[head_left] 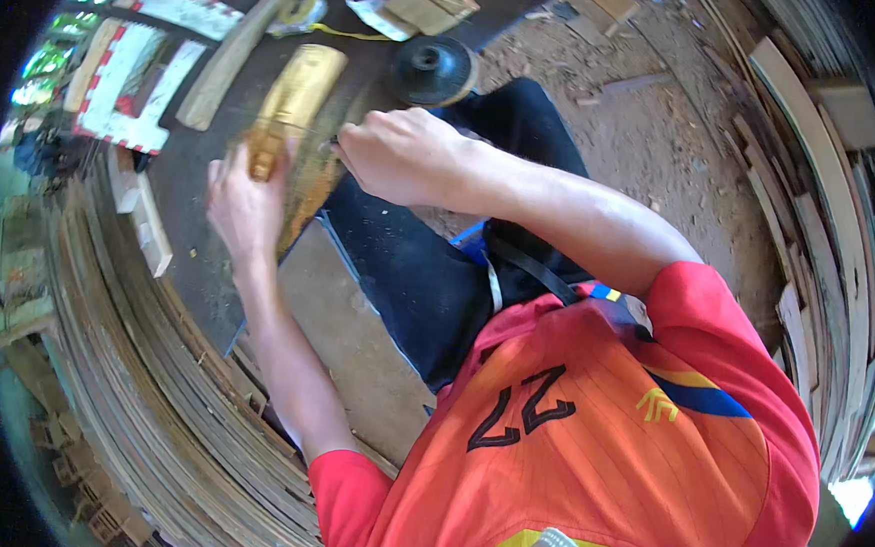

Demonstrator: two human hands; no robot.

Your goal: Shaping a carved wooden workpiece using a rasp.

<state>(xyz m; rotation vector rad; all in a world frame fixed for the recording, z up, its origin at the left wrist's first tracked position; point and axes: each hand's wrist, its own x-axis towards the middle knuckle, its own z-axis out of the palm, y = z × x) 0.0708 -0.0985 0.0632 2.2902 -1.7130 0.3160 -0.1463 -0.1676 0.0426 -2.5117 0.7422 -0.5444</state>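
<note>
On the dark worktop (175, 217), my left hand (246, 202) grips a blurred golden-brown wooden piece (265, 153) at the near end of a pale yellow wooden block (310, 77). To its right, my right hand (400, 151) is closed, raised above the worktop's edge near my knee; a thin, blurred dark thing shows at its fingers, too small to name. A round black disc-like object with a central hole (425, 70) sits beyond my right hand.
A long wooden bar (218, 90), a tape measure (298, 12), a wide brush (434, 3) and white-and-red templates (138, 85) lie around the worktop. Stacked boards (122, 354) line the left and more planks (814, 176) the right. The ground (645, 156) holds scraps and shavings.
</note>
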